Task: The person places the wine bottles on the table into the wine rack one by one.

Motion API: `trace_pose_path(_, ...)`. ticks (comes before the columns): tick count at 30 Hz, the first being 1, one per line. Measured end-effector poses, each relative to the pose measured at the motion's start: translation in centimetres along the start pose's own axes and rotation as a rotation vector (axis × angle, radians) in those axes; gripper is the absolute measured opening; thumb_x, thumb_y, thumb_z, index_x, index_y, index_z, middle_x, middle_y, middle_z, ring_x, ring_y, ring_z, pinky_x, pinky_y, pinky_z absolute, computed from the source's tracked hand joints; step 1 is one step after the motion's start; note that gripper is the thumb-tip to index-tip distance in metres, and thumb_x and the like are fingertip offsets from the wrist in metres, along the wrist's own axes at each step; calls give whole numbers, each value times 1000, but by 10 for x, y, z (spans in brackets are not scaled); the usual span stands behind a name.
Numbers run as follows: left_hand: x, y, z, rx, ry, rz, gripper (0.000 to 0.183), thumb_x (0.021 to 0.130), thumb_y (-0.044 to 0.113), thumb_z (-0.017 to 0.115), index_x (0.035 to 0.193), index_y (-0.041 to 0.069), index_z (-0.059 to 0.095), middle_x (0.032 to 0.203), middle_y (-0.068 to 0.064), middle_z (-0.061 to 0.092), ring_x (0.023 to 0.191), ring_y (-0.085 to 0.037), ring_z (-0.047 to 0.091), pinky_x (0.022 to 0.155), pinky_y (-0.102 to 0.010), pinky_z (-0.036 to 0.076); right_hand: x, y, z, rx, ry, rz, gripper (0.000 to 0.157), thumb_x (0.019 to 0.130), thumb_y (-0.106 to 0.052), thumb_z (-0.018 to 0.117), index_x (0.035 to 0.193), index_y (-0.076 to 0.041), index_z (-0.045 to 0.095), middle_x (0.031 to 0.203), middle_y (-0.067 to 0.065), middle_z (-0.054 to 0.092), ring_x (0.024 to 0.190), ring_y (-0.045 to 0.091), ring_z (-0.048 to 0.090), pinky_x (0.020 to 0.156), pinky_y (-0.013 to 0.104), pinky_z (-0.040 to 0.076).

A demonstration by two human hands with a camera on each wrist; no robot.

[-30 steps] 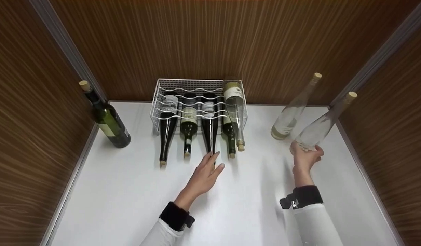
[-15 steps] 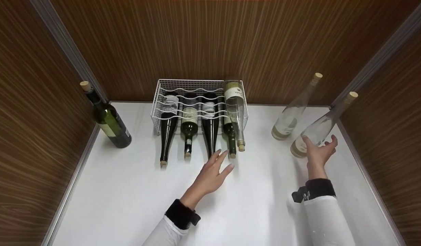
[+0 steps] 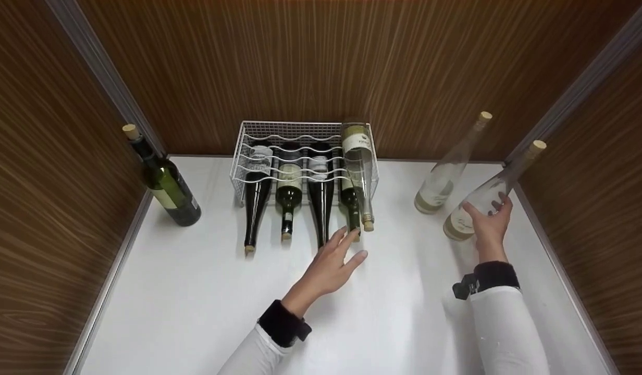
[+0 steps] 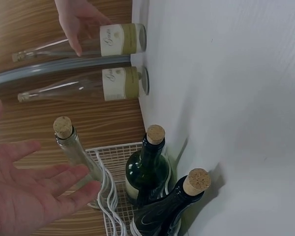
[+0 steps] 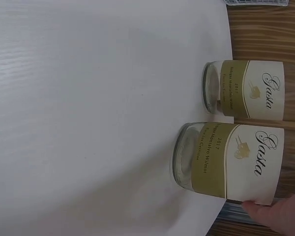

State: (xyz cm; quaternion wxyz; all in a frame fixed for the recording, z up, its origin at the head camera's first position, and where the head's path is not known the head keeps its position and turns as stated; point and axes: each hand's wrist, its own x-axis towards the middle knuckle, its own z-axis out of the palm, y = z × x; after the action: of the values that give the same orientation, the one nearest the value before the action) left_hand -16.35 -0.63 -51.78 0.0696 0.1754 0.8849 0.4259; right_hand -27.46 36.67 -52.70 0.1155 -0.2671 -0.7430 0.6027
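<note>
My right hand (image 3: 490, 226) is round the lower body of a clear corked wine bottle (image 3: 510, 179) standing upright at the right. Its thumb is on the near-left side and its fingers bend round the right. In the right wrist view, a fingertip (image 5: 255, 209) meets the edge of the bottle's cream-and-gold label (image 5: 253, 162). A matching clear bottle (image 3: 446, 174) stands just behind. My left hand (image 3: 329, 268), empty with fingers spread, hovers before the rack, overlapping the necks of a dark bottle (image 3: 321, 200) and a green bottle (image 3: 349, 200) in the head view.
A white wire rack (image 3: 240, 156) by the back wall holds several lying bottles, necks forward, with a clear bottle (image 3: 358, 156) on top at its right end. A green corked bottle (image 3: 170, 190) stands at the left. Wood-grain panels (image 3: 300, 62) enclose the white table (image 3: 185, 291).
My right hand has moved up and right from the clear bottle's base to its body, and its fingers have come round it. My left hand has drifted right, still empty. The bottles stay put.
</note>
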Motion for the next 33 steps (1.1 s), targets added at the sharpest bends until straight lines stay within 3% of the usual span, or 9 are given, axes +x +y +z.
trace_pose_path(12,3,8,3,32,-14,40,64,101,59,37,155,25,33,159,-13,23,137,-40,34,106,-65,26,5,3,1,-81,-69,27,100,88,-33,75,157,-28,2,162,7,10,148,25,9,117,39,17)
trace_pose_path(33,4,9,0,38,-8,44,62,101,57,39,154,24,34,158,-13,24,136,-41,36,105,-62,31,8,7,4,-76,-11,34,98,84,-33,79,155,-29,11,158,5,21,145,21,20,114,37,24)
